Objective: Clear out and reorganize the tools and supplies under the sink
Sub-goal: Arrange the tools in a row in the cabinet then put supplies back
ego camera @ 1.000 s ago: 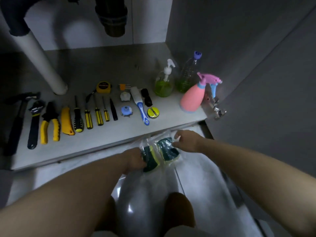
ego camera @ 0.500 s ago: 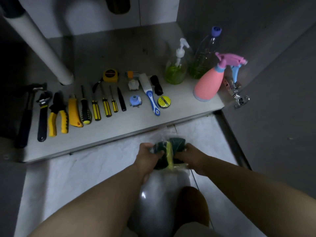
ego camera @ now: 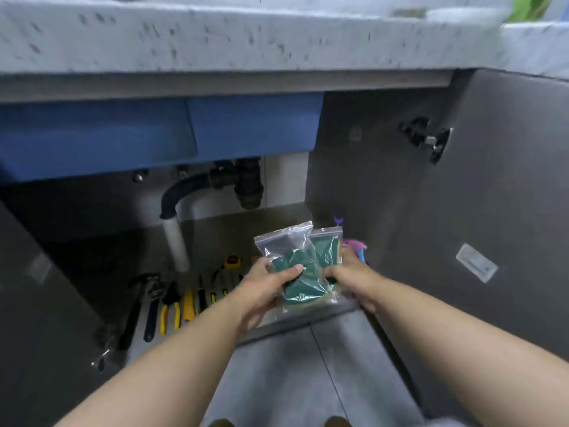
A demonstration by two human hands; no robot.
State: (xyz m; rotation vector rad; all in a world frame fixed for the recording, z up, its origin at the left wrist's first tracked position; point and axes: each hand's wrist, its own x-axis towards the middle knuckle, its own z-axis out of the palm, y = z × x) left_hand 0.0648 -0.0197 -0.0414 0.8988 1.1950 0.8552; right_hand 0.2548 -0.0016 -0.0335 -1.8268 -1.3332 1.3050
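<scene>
Both arms stretched fwd, bags held up before the open cabinet [ego camera: 354,167]. L hand [ego camera: 261,288] grips clear crinkly zip bag [ego camera: 286,241] w/ flat green sponge [ego camera: 303,291], thumb on top. R hand [ego camera: 354,282] clamps 2nd bag [ego camera: 328,251], partly tucked behind.

Countertop [ego camera: 246,35]: white, dark grey speckle.
Basin [ego camera: 123,134]: blue.
Trap [ego camera: 246,186]: black.
Downpipe [ego camera: 177,241]: white.
Door [ego camera: 492,211], right: plain grey.
Bags [ego camera: 284,241]: clear.
Sponges [ego camera: 300,288]: dark green, yellow edge.
Pliers [ego camera: 169,312], left: black, yellow handles.
Knife [ego camera: 188,306]: yellow.
Tape measure [ego camera: 233,261]: yellow.
Spray bottle [ego camera: 357,244], right of bags: pink, blue trigger.
Floor [ego camera: 308,380], near: grey.
</scene>
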